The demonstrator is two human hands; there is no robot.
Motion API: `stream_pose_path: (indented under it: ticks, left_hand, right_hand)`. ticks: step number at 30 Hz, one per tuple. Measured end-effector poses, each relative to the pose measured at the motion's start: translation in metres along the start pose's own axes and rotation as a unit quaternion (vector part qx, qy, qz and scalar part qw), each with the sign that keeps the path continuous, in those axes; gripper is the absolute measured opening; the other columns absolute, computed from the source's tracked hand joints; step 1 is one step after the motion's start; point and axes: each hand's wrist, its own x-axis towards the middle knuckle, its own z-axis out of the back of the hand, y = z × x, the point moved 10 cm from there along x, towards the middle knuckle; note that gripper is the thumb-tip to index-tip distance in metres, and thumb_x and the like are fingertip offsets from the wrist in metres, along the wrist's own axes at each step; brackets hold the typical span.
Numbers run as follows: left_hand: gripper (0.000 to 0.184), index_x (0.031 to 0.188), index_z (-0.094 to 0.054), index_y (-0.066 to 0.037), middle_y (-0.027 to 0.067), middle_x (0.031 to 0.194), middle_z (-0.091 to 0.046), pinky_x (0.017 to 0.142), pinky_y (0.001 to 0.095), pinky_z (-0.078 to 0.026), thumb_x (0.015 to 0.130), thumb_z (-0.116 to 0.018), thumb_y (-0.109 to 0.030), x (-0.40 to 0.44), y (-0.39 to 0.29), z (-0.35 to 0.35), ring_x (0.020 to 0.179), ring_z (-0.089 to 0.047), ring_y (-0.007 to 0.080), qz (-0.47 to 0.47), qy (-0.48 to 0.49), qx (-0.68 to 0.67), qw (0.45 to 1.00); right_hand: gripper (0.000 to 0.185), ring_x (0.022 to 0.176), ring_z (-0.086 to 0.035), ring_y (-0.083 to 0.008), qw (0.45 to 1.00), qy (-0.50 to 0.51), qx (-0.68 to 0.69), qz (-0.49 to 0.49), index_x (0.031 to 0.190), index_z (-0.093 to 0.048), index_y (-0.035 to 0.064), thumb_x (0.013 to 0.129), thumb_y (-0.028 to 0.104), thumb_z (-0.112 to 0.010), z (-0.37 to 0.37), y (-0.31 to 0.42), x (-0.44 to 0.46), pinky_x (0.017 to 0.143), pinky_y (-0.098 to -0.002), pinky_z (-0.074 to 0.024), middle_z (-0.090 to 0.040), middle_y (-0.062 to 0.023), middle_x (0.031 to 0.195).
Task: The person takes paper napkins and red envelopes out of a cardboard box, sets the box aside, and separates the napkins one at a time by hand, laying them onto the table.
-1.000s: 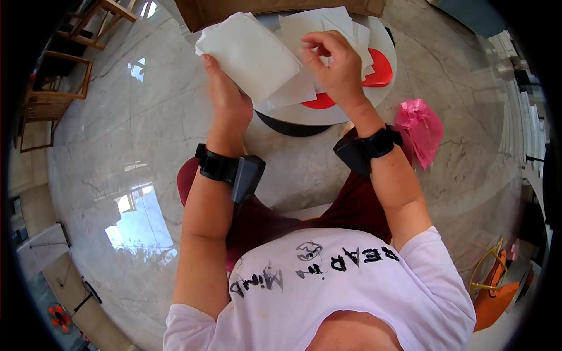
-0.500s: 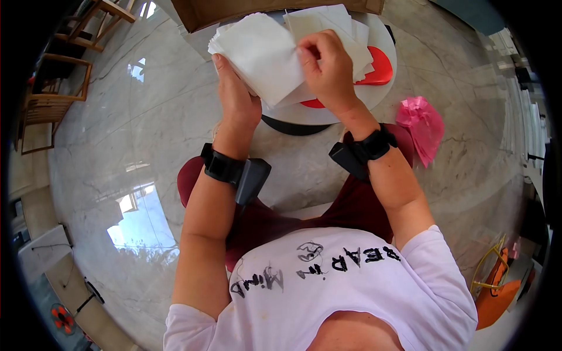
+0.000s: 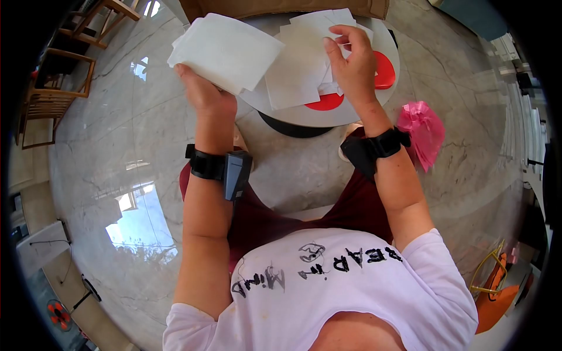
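My left hand (image 3: 208, 96) grips a stack of white paper sheets (image 3: 225, 51) from below, thumb at its lower left edge. The stack is held up over the left side of a small round white table (image 3: 383, 44). To the right, my right hand (image 3: 356, 67) is raised with thumb and fingers apart and nothing between them. Beneath it lies a loose pile of similar white sheets (image 3: 295, 73), fanned at several angles. Red pieces (image 3: 383, 71) show from under the pile; what they belong to is partly hidden.
A brown cardboard box (image 3: 281, 7) stands along the table's far side. On the marble floor to the right lies a pink plastic bag (image 3: 421, 131). Wooden chairs (image 3: 58, 96) are at the far left, and an orange bag (image 3: 496, 304) at the lower right.
My left hand has moved left with the stack, uncovering more of the pile. My right hand has come off the stack's edge, shifted right, and its fingers have spread.
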Motion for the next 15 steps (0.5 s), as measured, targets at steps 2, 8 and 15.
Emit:
stream_pose_path:
  ticks: [2,8,15]
  left_hand:
    - [0.062,0.141,-0.034,-0.012,0.007,0.139,-0.044,0.106,0.0399,-0.037,0.098,-0.019,-0.054,-0.003,0.005,-0.003,0.128,-0.043,0.0267,-0.004,0.008,0.016,1.0]
    - [0.063,0.142,-0.032,-0.011,0.0052,0.143,-0.039,0.105,0.0391,-0.037,0.097,-0.029,-0.056,-0.02,0.026,-0.003,0.13,-0.04,0.0258,0.081,-0.068,0.035,0.994]
    - [0.063,0.142,-0.032,-0.013,0.0056,0.14,-0.043,0.105,0.0404,-0.037,0.097,-0.022,-0.057,-0.002,0.011,0.003,0.128,-0.043,0.0263,0.006,-0.013,0.009,1.0]
  right_hand:
    - [0.025,0.07,-0.06,-0.0164,0.993,0.053,0.096,-0.05,0.097,-0.061,0.0043,0.081,0.022,-0.071,-0.013,0.008,-0.004,0.064,-0.0274,-0.0488,-0.064,-0.0057,0.079]
    - [0.023,0.062,-0.058,-0.0129,0.955,0.177,0.17,-0.167,0.088,-0.064,0.0026,0.081,0.024,-0.071,-0.05,0.003,-0.024,0.061,-0.0267,-0.0484,-0.063,-0.0033,0.071]
    - [0.017,0.058,-0.059,-0.0112,0.946,0.07,0.179,-0.261,0.083,-0.065,0.0024,0.079,0.018,-0.07,-0.019,-0.039,-0.014,0.057,-0.0262,-0.0478,-0.065,-0.0035,0.067]
